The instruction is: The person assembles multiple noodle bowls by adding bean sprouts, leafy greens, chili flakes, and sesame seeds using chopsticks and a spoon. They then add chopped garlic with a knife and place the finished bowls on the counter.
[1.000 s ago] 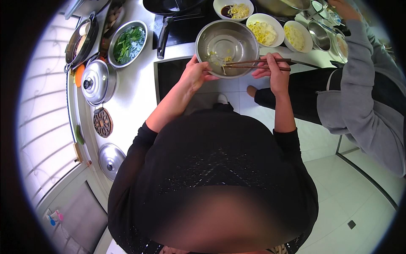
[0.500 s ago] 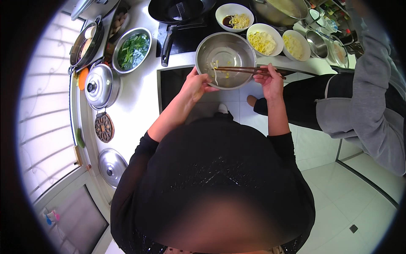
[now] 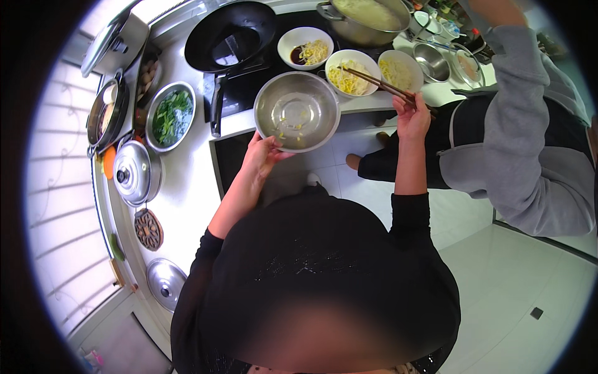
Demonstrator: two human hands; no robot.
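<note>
My left hand (image 3: 261,156) grips the near rim of a steel mixing bowl (image 3: 299,107), which is held just off the counter edge. A few yellow bean sprout scraps cling to its inside. In my right hand (image 3: 412,119) is a pair of brown chopsticks (image 3: 381,83). Their tips reach over the middle white bowl (image 3: 331,83), at the bean sprouts (image 3: 346,76) in it. To its left stands a white bowl (image 3: 284,43) with sprouts and dark sauce. On its right is another white bowl (image 3: 416,75) of pale yellow sprouts.
A black wok (image 3: 208,50) and a large steel pot (image 3: 336,23) are on the cooktop. Greens soak in a steel basin (image 3: 149,134) at left, near a lidded pot (image 3: 138,171). A person in a grey sleeve (image 3: 517,124) stands close on my right, arm reaching forward.
The chopsticks have left the steel bowl, where they held a sprout strand, and now reach over the middle white bowl. My view has shifted, and the steel bowl sits farther from the white bowls.
</note>
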